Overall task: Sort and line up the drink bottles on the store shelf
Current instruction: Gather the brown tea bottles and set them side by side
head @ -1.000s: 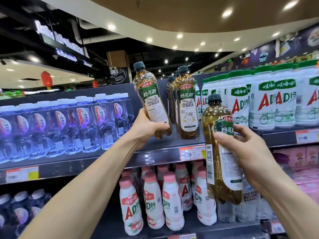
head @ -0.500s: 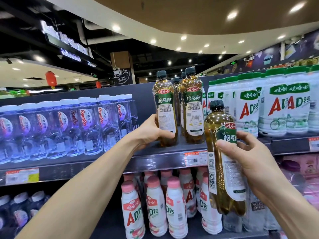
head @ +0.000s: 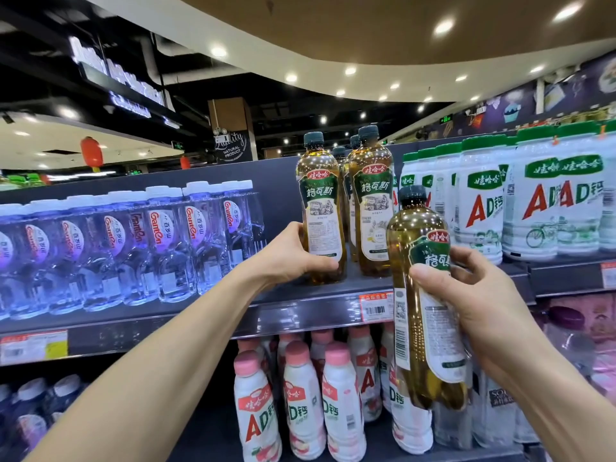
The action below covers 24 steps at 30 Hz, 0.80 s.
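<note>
My left hand grips an amber drink bottle with a dark cap and green label. That bottle stands upright on the top shelf, just left of a row of the same amber bottles. My right hand holds a second amber bottle upright in front of the shelf edge, lower and to the right of the row, thumb across its label.
Clear water bottles fill the left of the top shelf. White green-capped AD bottles stand on the right. Pink-capped AD bottles fill the shelf below. A gap lies between the water and the amber bottles.
My left hand has moved its bottle right and set it upright next to the amber row. The bottle in my right hand has stayed at about the same spot.
</note>
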Motion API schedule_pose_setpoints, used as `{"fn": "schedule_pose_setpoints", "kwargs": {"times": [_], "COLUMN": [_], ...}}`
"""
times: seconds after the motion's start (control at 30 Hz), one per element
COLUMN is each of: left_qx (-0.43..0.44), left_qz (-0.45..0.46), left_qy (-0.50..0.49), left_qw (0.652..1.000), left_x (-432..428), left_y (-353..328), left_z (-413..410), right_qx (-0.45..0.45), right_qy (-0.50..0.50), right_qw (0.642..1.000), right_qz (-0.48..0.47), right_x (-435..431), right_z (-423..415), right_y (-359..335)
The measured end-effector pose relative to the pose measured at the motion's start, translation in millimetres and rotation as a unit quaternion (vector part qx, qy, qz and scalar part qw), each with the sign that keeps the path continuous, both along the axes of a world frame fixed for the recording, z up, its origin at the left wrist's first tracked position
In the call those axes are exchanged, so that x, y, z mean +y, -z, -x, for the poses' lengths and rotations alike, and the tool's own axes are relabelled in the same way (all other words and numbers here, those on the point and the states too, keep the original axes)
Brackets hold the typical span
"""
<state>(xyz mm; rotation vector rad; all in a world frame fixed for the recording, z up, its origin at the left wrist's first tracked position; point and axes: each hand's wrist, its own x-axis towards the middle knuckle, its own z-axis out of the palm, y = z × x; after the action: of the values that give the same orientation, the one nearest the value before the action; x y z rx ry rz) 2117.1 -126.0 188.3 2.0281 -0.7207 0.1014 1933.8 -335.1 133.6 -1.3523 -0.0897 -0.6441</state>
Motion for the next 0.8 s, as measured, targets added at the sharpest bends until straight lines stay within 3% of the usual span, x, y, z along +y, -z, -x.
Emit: {"fn": "schedule_pose_setpoints", "kwargs": {"times": [0.43,0.8], "left_qx": [0.006,-0.008], "left_qz": [-0.047,-0.029], "left_qy": [-0.025,0.009], "left_qw": [0.999,0.999], "left_x": [-10.3,-15.6], "left_y": [-7.1,-3.6], "left_z": [-46.2,-54.4], "right_qx": [-0.018,-0.028], "right_qy": [0.014,0.028], "right_qw": [0.998,0.997], "right_qz": [0.053,0.069], "right_x": [17.4,25.0], "right_z": [-11.5,-18.4], "right_y": [-33.4,-41.6]}}
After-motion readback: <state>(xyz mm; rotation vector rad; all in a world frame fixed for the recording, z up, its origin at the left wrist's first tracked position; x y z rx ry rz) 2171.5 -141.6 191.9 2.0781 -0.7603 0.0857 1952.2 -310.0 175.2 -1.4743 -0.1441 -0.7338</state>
